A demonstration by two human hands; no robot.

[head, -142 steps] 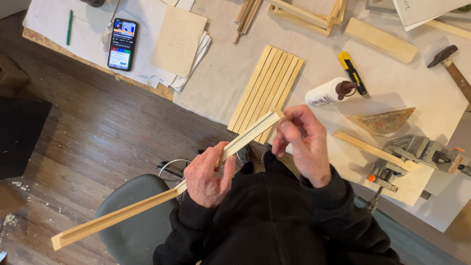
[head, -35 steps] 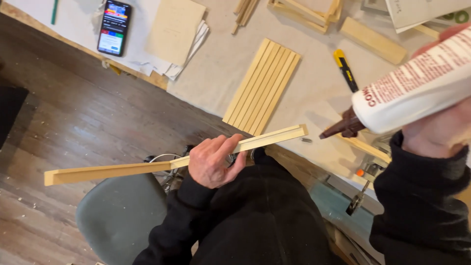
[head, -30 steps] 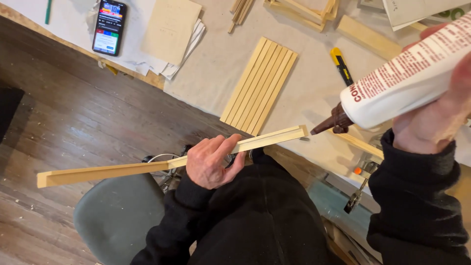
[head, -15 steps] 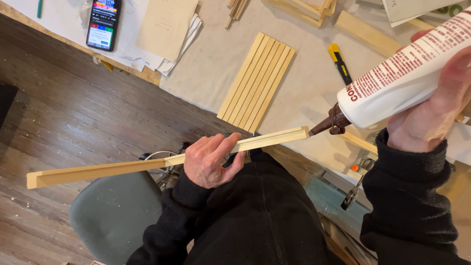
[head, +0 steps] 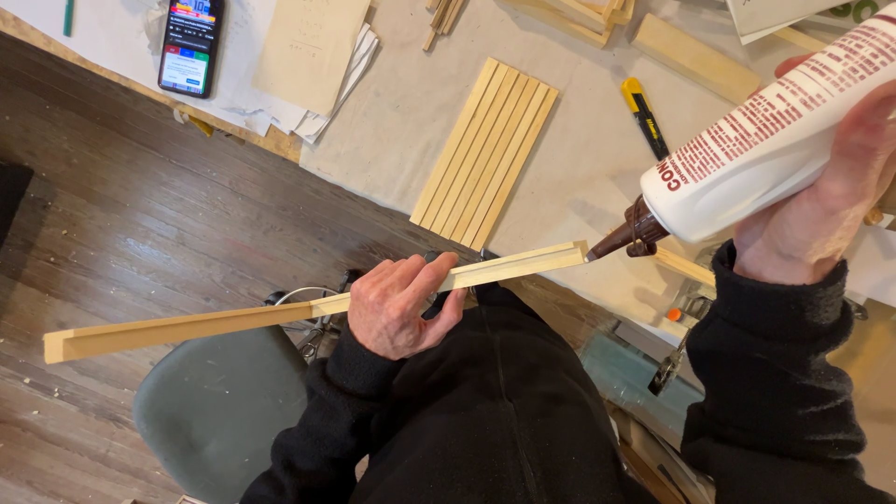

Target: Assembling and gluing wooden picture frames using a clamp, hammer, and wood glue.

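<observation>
My left hand [head: 399,303] grips a long L-shaped wooden strip [head: 187,325] near its middle, holding it almost level over my lap. Its left end reaches out over the floor. My right hand [head: 826,201] holds a white glue bottle [head: 775,140] tilted down to the left. The bottle's brown nozzle [head: 623,236] touches the right end of the strip. Both arms wear black sleeves.
A cloth-covered workbench [head: 579,177] carries a row of several wooden slats [head: 487,154], a yellow utility knife [head: 644,114], a phone [head: 190,45], paper sheets [head: 313,42] and wood offcuts [head: 695,56]. A grey stool [head: 210,411] stands on the dark plank floor. Clamps [head: 677,350] lie at my right.
My right hand let go of the strip, picked up the glue bottle and brought its nozzle down to the strip's right end. The strip has levelled out in my left hand.
</observation>
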